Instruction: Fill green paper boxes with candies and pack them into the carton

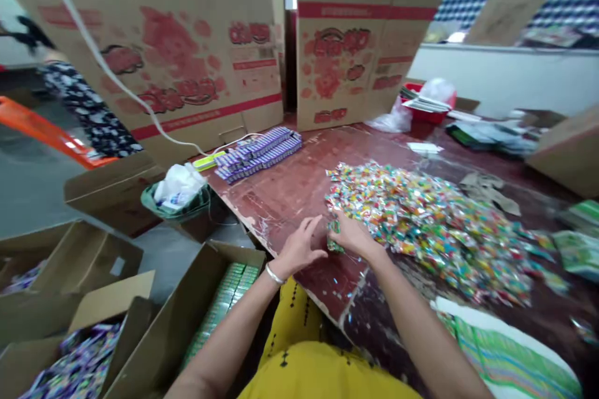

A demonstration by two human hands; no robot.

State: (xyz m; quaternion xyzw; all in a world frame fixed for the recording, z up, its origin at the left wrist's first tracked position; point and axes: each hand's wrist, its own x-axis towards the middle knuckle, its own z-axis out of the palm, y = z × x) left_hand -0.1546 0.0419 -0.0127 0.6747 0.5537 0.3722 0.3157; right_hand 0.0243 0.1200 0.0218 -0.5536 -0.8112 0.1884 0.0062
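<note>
My right hand (pixel 349 234) is closed around a small green packet (pixel 334 235) at the left edge of a big heap of shiny wrapped candies (pixel 421 218). Just left of it, my left hand (pixel 302 243) hovers over the red table (pixel 290 199), fingers apart and holding nothing, with a silver bangle on the wrist. Part of the packet is covered by my right fingers.
Purple packs (pixel 262 153) are stacked at the table's back left. Below left, an open carton (pixel 187 299) holds green packs, near a lined bin (pixel 182 199). Green printed sheets (pixel 510 349) lie front right. A person in a patterned garment (pixel 88 106) is at far left.
</note>
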